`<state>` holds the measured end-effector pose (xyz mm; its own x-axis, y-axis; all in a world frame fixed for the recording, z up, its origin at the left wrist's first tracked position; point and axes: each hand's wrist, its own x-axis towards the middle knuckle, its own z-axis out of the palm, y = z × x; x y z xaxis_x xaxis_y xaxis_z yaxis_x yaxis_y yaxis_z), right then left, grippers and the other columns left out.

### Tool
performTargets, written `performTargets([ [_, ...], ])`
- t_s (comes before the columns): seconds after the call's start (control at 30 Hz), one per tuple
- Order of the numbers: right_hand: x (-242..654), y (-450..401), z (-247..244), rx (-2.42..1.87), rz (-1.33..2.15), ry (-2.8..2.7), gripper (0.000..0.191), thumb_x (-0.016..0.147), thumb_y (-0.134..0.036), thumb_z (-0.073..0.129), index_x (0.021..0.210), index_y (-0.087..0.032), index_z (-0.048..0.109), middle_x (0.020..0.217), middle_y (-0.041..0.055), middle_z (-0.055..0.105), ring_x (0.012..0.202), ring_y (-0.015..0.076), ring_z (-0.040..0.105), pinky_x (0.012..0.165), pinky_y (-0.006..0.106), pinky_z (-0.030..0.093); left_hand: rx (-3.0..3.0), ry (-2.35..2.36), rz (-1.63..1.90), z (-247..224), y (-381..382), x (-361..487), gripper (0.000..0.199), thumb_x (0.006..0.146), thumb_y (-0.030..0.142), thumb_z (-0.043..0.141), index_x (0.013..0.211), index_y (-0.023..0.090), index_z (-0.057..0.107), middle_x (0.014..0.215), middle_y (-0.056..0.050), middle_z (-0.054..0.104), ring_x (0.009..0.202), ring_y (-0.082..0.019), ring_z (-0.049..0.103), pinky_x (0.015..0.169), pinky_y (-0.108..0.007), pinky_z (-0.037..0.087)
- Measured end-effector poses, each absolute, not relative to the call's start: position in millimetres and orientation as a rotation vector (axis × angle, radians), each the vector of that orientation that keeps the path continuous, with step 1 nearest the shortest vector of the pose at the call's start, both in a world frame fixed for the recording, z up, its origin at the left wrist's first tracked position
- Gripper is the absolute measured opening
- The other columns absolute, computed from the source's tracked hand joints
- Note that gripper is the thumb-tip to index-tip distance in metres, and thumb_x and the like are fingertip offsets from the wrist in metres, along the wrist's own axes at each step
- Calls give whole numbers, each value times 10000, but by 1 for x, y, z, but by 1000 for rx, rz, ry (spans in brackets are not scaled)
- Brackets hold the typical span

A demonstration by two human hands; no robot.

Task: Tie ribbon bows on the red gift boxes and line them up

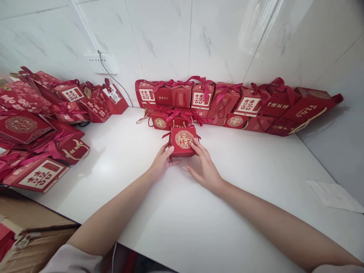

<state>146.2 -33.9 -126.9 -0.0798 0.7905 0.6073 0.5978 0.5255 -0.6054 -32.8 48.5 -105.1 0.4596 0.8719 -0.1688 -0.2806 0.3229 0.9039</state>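
Between my hands is a small red gift box (182, 148) with gold characters in a round patterned emblem on its top and ribbon at its sides. My left hand (162, 163) grips its left side, thumb on the near left corner and fingers reaching underneath. At the right edge, the fingers of my right hand (206, 167) press against the box while the thumb sits lower, off the box. Directly behind it, other red boxes (160, 122) with ribbon bows stand close against it.
A stacked row of red gift boxes (224, 104) lines the tiled wall. More red boxes (31, 131) are heaped at the left of the white table (170, 216). A cardboard carton (42, 235) stands at lower left. A cable (109, 72) hangs from the wall socket (101, 63). Paper (335, 195) lies at right.
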Motion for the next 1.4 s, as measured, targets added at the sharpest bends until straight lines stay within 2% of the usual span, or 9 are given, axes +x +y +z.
performTargets([
  [0.13, 148, -30, -136, -1163, 324, -1712, 816, 925, -281, 560, 1563, -266, 52, 1624, 102, 159, 1484, 270, 207, 1154, 528, 348, 810, 693, 836, -98, 45, -33, 502, 870, 507, 566, 1256, 185, 570, 1212, -129, 672, 1065, -286, 667, 899, -453, 569],
  [0.3, 152, -26, -138, -1188, 236, -1741, 724, 948, -245, 519, 1557, -298, 130, 1590, 81, 279, 1453, 254, 285, 1171, 522, 321, 693, 619, 727, -95, 44, -36, 583, 894, 551, 450, 1316, 158, 535, 1088, -124, 724, 1001, -295, 695, 920, -458, 544],
  [0.47, 153, -27, -136, -1196, 217, -1715, 726, 928, -196, 508, 1551, -308, 153, 1586, 66, 290, 1445, 261, 298, 1167, 534, 327, 768, 592, 723, -98, 45, -38, 575, 885, 516, 472, 1313, 139, 543, 1161, -137, 699, 1132, -325, 625, 965, -499, 501],
  [0.63, 153, -27, -140, -1215, 299, -1664, 786, 894, -201, 524, 1559, -306, 119, 1581, 69, 296, 1413, 289, 349, 1091, 535, 435, 1038, 581, 888, -106, 44, -36, 598, 826, 478, 604, 1377, 275, 491, 1390, -56, 566, 1303, -311, 479, 1027, -466, 442],
  [0.8, 152, -27, -143, -1274, 514, -1588, 808, 916, -268, 527, 1562, -330, 45, 1578, 79, 303, 1326, 285, 477, 968, 497, 549, 1268, 625, 904, -113, 49, -36, 807, 777, 540, 649, 1487, 323, 335, 1440, -50, 508, 1147, -275, 552, 896, -383, 460],
  [0.9, 152, -28, -139, -1250, 486, -1577, 767, 927, -250, 500, 1557, -344, 74, 1605, 67, 233, 1391, 281, 404, 1035, 511, 499, 1304, 666, 881, -113, 50, -36, 710, 807, 513, 635, 1441, 271, 424, 1374, -74, 562, 1051, -257, 584, 833, -358, 467],
  [1.07, 152, -32, -130, -1216, 256, -1681, 725, 906, -156, 474, 1543, -333, 178, 1645, 16, 28, 1507, 266, 118, 1196, 546, 246, 1278, 700, 981, -106, 45, -32, 546, 787, 332, 726, 1298, 221, 570, 1263, -86, 627, 1064, -240, 595, 878, -336, 481],
  [1.3, 150, -39, -123, -1112, 105, -1900, 714, 914, -184, 502, 1541, -333, 197, 1636, 49, 112, 1484, 304, 202, 1163, 576, 284, 1051, 595, 901, -101, 41, -33, 595, 866, 642, 519, 1323, 263, 561, 1413, -74, 544, 1334, -318, 457, 1062, -491, 419],
  [1.4, 147, -41, -123, -1048, 57, -2001, 726, 904, -208, 528, 1541, -322, 199, 1619, 67, 184, 1474, 330, 218, 1155, 614, 261, 1119, 590, 843, -101, 41, -36, 643, 861, 645, 524, 1360, 239, 526, 1420, -101, 535, 1343, -339, 446, 1067, -492, 415],
])
